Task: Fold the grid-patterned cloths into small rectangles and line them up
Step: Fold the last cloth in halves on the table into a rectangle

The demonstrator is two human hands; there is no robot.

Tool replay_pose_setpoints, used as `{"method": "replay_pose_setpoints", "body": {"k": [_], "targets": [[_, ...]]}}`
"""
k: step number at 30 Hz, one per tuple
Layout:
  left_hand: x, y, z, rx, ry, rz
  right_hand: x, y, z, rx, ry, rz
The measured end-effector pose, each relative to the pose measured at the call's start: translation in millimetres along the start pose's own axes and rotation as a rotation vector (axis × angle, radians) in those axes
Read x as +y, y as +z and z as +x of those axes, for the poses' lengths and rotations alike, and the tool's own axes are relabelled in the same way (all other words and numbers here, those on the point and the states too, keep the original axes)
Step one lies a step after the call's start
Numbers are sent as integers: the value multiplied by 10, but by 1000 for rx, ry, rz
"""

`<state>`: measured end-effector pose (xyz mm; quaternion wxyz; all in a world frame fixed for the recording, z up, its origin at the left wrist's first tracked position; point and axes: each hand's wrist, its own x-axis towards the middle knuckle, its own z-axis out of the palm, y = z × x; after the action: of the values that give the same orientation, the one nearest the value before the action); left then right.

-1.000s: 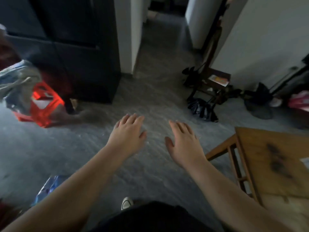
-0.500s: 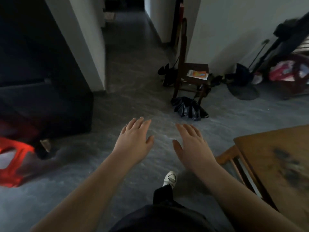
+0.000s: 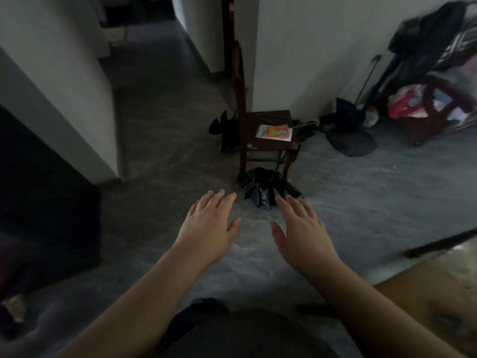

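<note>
Swinging rightward, the view is losing the red bag and centring the dark wooden chair. Both hands, left hand and right hand, are hovering spread and empty; no grid-patterned cloth is showing. Risk: tripping over the black bag. The orange packet is carrying unreadable print.

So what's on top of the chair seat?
A flat orange and white packet lies on the chair seat, near its right edge. The rest of the seat looks bare but is dark. Under the chair, a crumpled black bag sits on the floor; what it hides cannot be seen.
</note>
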<state>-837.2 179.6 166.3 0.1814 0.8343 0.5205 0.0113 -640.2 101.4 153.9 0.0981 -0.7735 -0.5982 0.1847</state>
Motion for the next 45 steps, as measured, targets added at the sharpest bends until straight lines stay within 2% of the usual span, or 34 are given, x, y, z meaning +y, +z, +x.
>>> {"method": "replay_pose_setpoints", "body": {"k": [6,12,19,24,30,37,45], "targets": [[321,99,1442,-140,190,35,459,-129,889,39,174,38],[789,82,3050,-234,452,96,969,-398,1817,132,440,83],[1879,221,4296,-312,775,196,1566,-797,2227,256,791,162],[2890,547,4588,-376,1016,235,2205,-1026,2080,355,1000,243],[4306,1143,4715,-405,1262,272,3388,-1151,1586,451,1190,307],[6019,1728,4459,-488,1494,332,4789,-1358,981,452,1366,338],[7353,2578,3986,-713,1745,440,5422,-1194,354,477,1681,433]]}}
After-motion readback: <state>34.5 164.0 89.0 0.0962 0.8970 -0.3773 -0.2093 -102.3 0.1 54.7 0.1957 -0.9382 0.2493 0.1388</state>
